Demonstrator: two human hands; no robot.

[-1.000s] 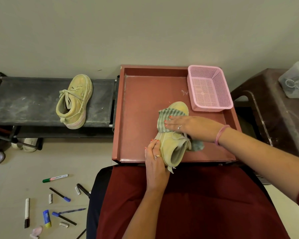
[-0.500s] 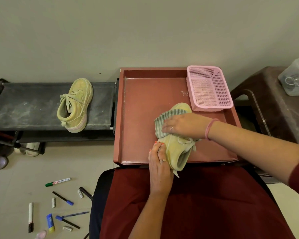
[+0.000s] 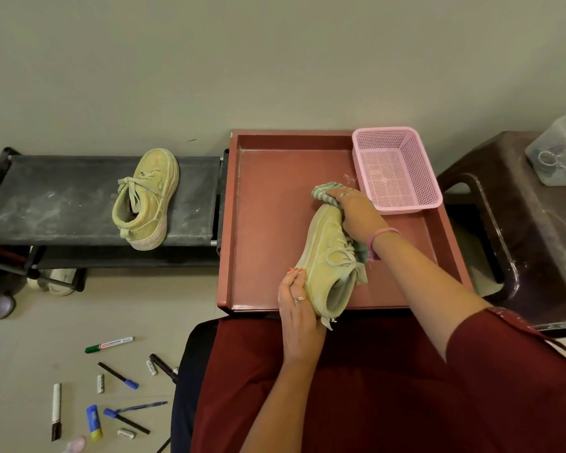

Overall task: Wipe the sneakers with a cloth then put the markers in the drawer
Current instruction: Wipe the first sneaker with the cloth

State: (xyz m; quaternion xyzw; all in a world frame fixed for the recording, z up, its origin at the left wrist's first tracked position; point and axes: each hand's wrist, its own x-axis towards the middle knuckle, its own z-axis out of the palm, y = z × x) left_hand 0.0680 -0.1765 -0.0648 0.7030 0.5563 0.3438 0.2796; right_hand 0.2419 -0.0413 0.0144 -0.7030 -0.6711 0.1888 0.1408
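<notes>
Now | cloth (image 3: 328, 193) moved up to toe (sneaker (image 3: 328, 256) tilted)

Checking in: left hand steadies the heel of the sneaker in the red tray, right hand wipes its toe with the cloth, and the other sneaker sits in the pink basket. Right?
Not quite. The head view shows the other sneaker lying on the dark bench, and nothing shows in the pink basket. The rest holds: the left hand steadies the heel of the sneaker in the red tray, and the right hand wipes its toe with the cloth.
</notes>
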